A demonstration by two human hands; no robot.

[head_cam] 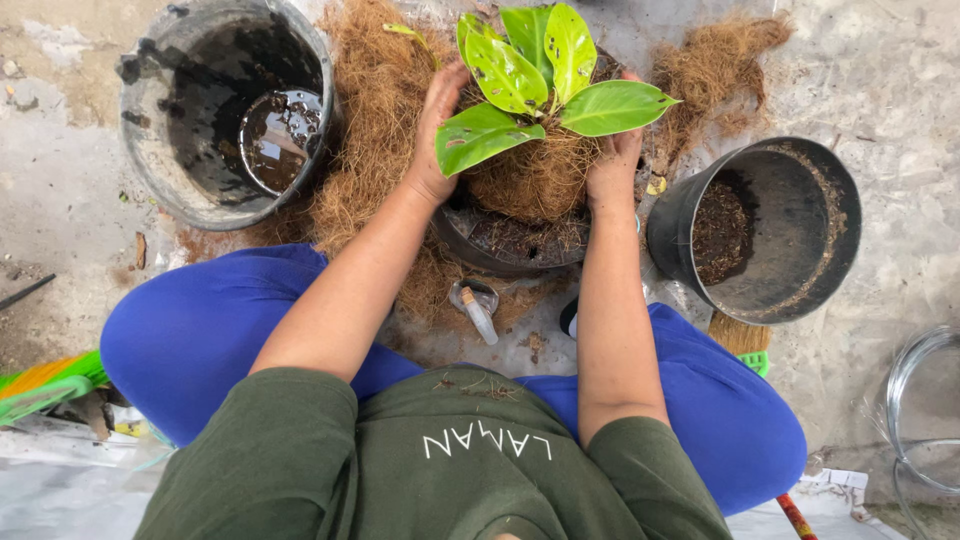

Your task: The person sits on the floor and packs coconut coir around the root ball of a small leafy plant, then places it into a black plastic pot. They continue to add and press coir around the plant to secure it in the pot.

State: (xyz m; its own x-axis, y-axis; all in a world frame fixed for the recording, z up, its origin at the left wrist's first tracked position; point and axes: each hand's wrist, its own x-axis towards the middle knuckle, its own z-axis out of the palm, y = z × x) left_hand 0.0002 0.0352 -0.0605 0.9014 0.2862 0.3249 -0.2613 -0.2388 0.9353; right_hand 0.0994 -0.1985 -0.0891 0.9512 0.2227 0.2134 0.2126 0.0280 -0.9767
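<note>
A: Nearest: dark green shirt [450, 470], pale lettering on chest, not copied. Blue trousers [190, 330], knees spread wide, likely to leave working room on the floor between them.

B: Between the knees?

A: Small clear bottle [478, 308] lying on its side, pale nozzle, no label legible. Loose fibre scattered around it.

B: Hands?

A: Left hand [437, 130] and right hand [612, 165] set apart, one on each flank of a brown fibre ball [535, 175], palms pressed inward. Clamped on the ball from both sides, seemingly to keep the fibre packed round the roots. Fingertips partly hidden by leaves.

B: Plant location?

A: Young plant [540, 80], broad yellow-green leaves, rising upright from the top of the ball. Ball held just above a black pot [510, 245], dark soil showing inside; touching the rim or clear of it, cannot tell.

B: To the sides?

A: Right: larger black pot [765, 230], tilted, some soil at the bottom. Broom bristles [740, 335] just below it. Left: worn grey bucket [225, 110] holding dark water. Green-and-orange tool [45, 385] at far left edge, kind unclear.

B: Farther out?

A: Heap of brown coconut-like fibre [375, 120] spread under and behind the work, within easy reach. Bare concrete floor [900, 80] beyond. Coil of wire [925, 410] at right edge.
</note>
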